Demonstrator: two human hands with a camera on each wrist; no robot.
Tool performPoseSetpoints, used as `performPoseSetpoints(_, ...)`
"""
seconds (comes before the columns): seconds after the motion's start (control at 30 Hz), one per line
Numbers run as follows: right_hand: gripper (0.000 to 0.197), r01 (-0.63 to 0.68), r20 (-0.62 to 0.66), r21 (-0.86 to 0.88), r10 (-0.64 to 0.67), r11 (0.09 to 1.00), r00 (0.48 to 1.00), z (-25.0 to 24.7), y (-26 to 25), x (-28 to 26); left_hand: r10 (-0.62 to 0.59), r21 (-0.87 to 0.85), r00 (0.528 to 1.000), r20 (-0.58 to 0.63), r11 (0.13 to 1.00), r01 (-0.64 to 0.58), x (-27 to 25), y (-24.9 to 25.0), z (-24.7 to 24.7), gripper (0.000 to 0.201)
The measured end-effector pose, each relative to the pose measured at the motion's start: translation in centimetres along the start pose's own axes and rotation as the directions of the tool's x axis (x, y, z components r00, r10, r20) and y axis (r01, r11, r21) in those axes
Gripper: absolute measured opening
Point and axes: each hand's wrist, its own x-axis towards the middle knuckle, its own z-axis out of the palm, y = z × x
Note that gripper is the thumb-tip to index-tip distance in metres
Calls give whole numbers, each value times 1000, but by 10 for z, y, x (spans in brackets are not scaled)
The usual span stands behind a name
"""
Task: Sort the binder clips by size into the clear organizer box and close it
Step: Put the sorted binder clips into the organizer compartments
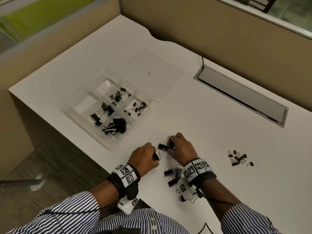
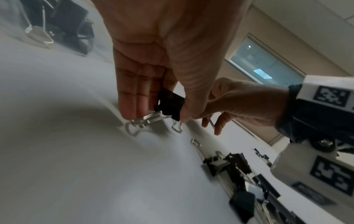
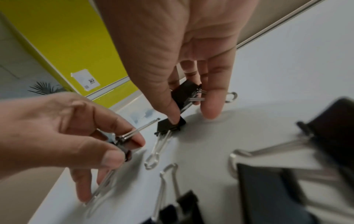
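Observation:
My left hand (image 1: 152, 154) pinches a medium black binder clip (image 2: 170, 105) by its body just above the white desk. My right hand (image 1: 172, 143) grips another medium clip (image 3: 184, 92) between thumb and fingers, and its thumb tip touches a third clip (image 1: 162, 146) lying on the desk between my hands. Several more medium clips (image 1: 169, 173) lie by my right wrist. A pile of small clips (image 1: 239, 158) sits to the right. The clear organizer box (image 1: 79, 93) stands open at the back left, with clips in several compartments. Its lid (image 1: 162, 81) lies flat behind it.
A grey cable hatch (image 1: 239, 95) is set into the desk at the back right. Beige partition walls (image 1: 219, 31) close off the back. The desk's left edge (image 1: 70, 137) drops to carpet just beside the box.

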Motion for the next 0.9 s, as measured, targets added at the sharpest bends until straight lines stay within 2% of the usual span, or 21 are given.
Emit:
performPoseSetpoints(0.13, 30, 13, 16, 19, -13, 1000, 1000, -3, -10, 1, -19, -67, 999, -42, 998, 16, -3, -5, -7, 31)
performPoseSetpoints(0.2, 28, 8, 18, -4, -8, 1000, 1000, -1, -18, 2, -4, -89, 997, -75, 996, -3, -5, -7, -12, 32)
performPoseSetpoints(0.47, 22, -6, 29, -257, 14, 967, 999, 12, -54, 0, 54, -139, 987, -149, 987, -75, -8, -21, -35, 32)
performPoseSetpoints(0.6, 29, -2, -21, -231, -3, 973, 1000, 25, -54, 3, 79, -176, 986, -148, 979, -104, -10, -27, -48, 35)
performPoseSetpoints(0.7, 20, -65, -44, -193, 57, 979, 997, 13, -55, 9, 93, -213, 981, -169, 968, -129, -11, -36, -64, 38)
performPoseSetpoints(0.9, 22, -68, -136, -10, 66, 998, 989, -22, -81, 28, 52, -249, 958, -282, 960, -126, -5, -79, -116, 41)
